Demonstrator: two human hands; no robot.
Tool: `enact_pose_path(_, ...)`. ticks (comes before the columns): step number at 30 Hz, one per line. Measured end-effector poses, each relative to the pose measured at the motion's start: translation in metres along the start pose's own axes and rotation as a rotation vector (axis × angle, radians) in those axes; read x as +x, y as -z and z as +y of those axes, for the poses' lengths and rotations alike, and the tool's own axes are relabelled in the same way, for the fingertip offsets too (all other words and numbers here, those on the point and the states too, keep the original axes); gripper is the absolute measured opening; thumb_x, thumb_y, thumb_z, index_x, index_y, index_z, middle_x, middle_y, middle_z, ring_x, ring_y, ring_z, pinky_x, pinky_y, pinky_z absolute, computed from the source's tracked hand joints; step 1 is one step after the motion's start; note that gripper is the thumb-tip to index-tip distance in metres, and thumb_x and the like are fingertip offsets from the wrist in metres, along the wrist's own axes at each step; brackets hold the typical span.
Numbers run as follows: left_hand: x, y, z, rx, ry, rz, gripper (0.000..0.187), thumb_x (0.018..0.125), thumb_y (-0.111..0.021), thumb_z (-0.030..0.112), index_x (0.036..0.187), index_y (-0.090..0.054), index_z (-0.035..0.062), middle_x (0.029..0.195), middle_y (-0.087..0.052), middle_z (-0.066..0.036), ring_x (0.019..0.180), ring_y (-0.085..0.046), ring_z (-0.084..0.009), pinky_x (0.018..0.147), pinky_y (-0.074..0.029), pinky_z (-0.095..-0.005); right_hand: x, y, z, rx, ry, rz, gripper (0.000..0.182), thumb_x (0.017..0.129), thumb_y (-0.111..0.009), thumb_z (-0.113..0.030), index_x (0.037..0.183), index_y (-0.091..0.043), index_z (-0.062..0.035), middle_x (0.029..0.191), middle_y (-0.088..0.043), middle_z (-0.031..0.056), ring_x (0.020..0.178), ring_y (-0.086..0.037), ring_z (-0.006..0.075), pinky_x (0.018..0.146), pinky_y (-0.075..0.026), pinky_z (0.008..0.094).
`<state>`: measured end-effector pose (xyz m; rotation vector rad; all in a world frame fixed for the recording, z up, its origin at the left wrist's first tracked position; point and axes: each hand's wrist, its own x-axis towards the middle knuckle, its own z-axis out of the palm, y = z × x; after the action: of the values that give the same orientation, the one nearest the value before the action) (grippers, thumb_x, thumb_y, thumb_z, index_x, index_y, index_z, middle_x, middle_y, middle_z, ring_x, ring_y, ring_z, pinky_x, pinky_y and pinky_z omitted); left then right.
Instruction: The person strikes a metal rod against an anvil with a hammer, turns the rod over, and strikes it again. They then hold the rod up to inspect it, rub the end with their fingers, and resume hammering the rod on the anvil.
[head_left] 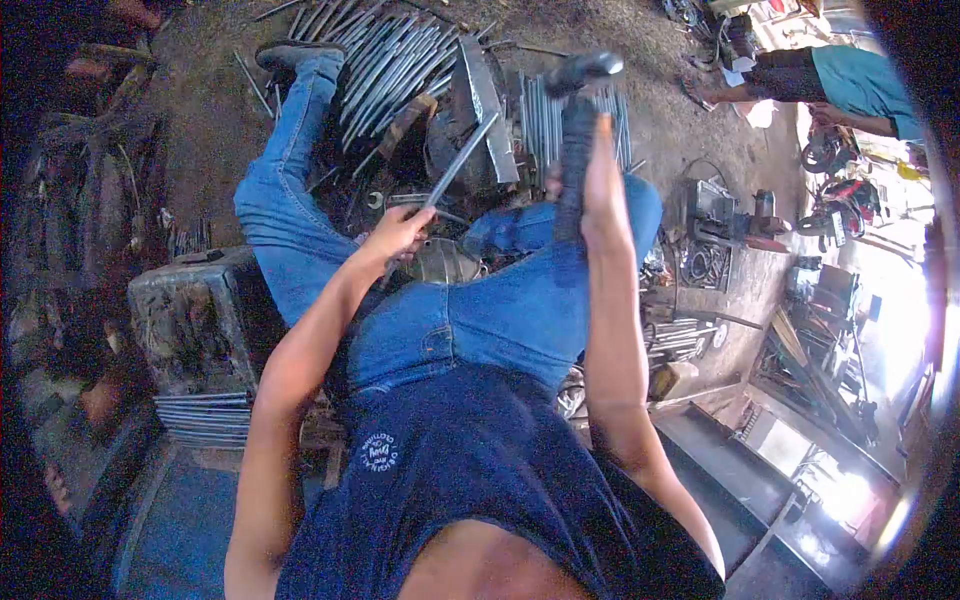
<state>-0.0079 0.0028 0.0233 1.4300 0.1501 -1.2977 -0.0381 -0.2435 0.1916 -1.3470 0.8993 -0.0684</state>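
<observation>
My left hand (402, 235) is closed around a grey metal rod (462, 160), which slants up and to the right. The rod's far end lies over or against an upright steel plate (484, 105) between my legs. My right hand (603, 190) grips a hammer (574, 150) with a dark, thick handle. Its head is raised near the top of the view, right of the plate, and is blurred by motion. Beyond the plate, a large pile of similar rods (395, 70) covers the ground, and another row of rods (543, 120) lies behind the hammer.
A wrench (376, 201) lies by my left thigh. To the left stand a worn, dirty block (200, 315) and stacked rods (205, 420). On the right are a vise-like tool (745, 222), more rods (685, 338) and motorcycles (840, 210). Another person (840, 85) is at upper right.
</observation>
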Motion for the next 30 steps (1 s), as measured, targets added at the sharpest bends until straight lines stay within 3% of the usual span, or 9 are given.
enact_pose_path(7, -0.004, -0.010, 0.006, 0.075, 0.006, 0.130, 0.031, 0.090, -0.058, 0.039, 0.102, -0.055, 0.0102, 0.063, -0.043, 0.006, 0.049, -0.038, -0.0064, 0.042, -0.030, -0.0239, -0.008, -0.018, -0.054, 0.325, 0.529, 0.114, 0.062, 0.091, -0.031, -0.064, 0.073, -0.047, -0.0057, 0.053, -0.050, 0.0079, 0.039, -0.050, 0.0190, 0.038, -0.041, 0.0324)
enact_pose_path(9, 0.000, -0.006, 0.004, 0.102, -0.021, 0.161, 0.033, 0.090, -0.059, 0.039, 0.104, -0.056, 0.0089, 0.065, -0.046, 0.005, 0.051, -0.040, -0.0068, 0.043, -0.031, -0.0238, 0.031, -0.026, 0.006, 0.131, 0.436, 0.169, 0.066, 0.088, -0.035, -0.067, 0.067, -0.047, -0.0058, 0.053, -0.046, 0.0057, 0.048, -0.050, 0.0152, 0.044, -0.040, 0.0337)
enact_pose_path(11, 0.012, -0.001, -0.010, 0.169, -0.134, 0.144, 0.035, 0.089, -0.060, 0.040, 0.101, -0.057, 0.0073, 0.069, -0.050, 0.003, 0.056, -0.044, -0.0073, 0.047, -0.035, -0.0242, 0.074, -0.031, 0.094, -0.232, -0.014, 0.154, 0.063, 0.088, -0.038, -0.064, 0.075, -0.056, -0.0055, 0.055, -0.053, 0.0078, 0.043, -0.051, 0.0187, 0.039, -0.042, 0.0332)
enact_pose_path(12, 0.009, -0.006, -0.006, 0.220, -0.328, 0.208, 0.036, 0.089, -0.061, 0.041, 0.101, -0.058, 0.0069, 0.072, -0.053, 0.003, 0.061, -0.048, -0.0070, 0.051, -0.039, -0.0237, 0.071, -0.048, 0.095, -0.293, 0.080, 0.271, 0.066, 0.087, -0.039, -0.065, 0.077, -0.059, -0.0029, 0.055, -0.052, 0.0067, 0.043, -0.051, 0.0189, 0.040, -0.043, 0.0340)
enact_pose_path(13, 0.011, -0.006, 0.003, 0.225, -0.343, 0.205, 0.036, 0.089, -0.061, 0.041, 0.101, -0.058, 0.0069, 0.072, -0.053, 0.003, 0.061, -0.048, -0.0070, 0.051, -0.039, -0.0237, 0.063, -0.038, 0.089, -0.116, -0.104, 0.064, 0.066, 0.087, -0.039, -0.066, 0.075, -0.057, -0.0039, 0.057, -0.053, 0.0074, 0.045, -0.052, 0.0192, 0.042, -0.044, 0.0337)
enact_pose_path(16, -0.006, -0.007, 0.010, 0.234, -0.021, 0.117, 0.041, 0.089, -0.061, 0.038, 0.113, -0.061, 0.0054, 0.086, -0.060, -0.001, 0.074, -0.053, -0.0096, 0.065, -0.044, -0.0261, 0.062, -0.028, 0.093, -0.060, -0.155, 0.006, 0.064, 0.089, -0.037, -0.064, 0.068, -0.053, -0.0057, 0.054, -0.050, 0.0064, 0.044, -0.051, 0.0184, 0.042, -0.043, 0.0326)
enact_pose_path(20, 0.017, -0.004, -0.021, 0.164, -0.220, 0.211, 0.035, 0.092, -0.055, 0.034, 0.099, -0.065, 0.0010, 0.064, -0.053, 0.001, 0.057, -0.047, -0.0082, 0.050, -0.037, -0.0272, 0.060, -0.014, 0.126, -0.146, -0.175, 0.097, 0.062, 0.089, -0.041, -0.062, 0.069, -0.054, -0.0043, 0.053, -0.050, 0.0076, 0.044, -0.050, 0.0191, 0.042, -0.042, 0.0327)
enact_pose_path(28, -0.006, -0.007, 0.012, 0.169, -0.133, 0.174, 0.049, 0.092, -0.052, 0.042, 0.121, -0.058, 0.0022, 0.113, -0.062, -0.009, 0.105, -0.054, -0.0165, 0.094, -0.039, -0.0304, 0.030, -0.020, 0.106, -0.059, -0.266, 0.084, 0.056, 0.089, -0.046, -0.057, 0.074, -0.056, -0.0042, 0.054, -0.051, 0.0069, 0.043, -0.049, 0.0185, 0.041, -0.040, 0.0336)
enact_pose_path(30, -0.002, -0.003, 0.009, 0.232, -0.177, 0.177, 0.047, 0.093, -0.052, 0.041, 0.120, -0.058, 0.0033, 0.111, -0.063, -0.009, 0.103, -0.055, -0.0162, 0.092, -0.041, -0.0302, 0.029, -0.018, 0.102, -0.036, -0.262, 0.063, 0.055, 0.089, -0.044, -0.057, 0.075, -0.056, -0.0048, 0.054, -0.051, 0.0062, 0.043, -0.049, 0.0181, 0.041, -0.040, 0.0333)
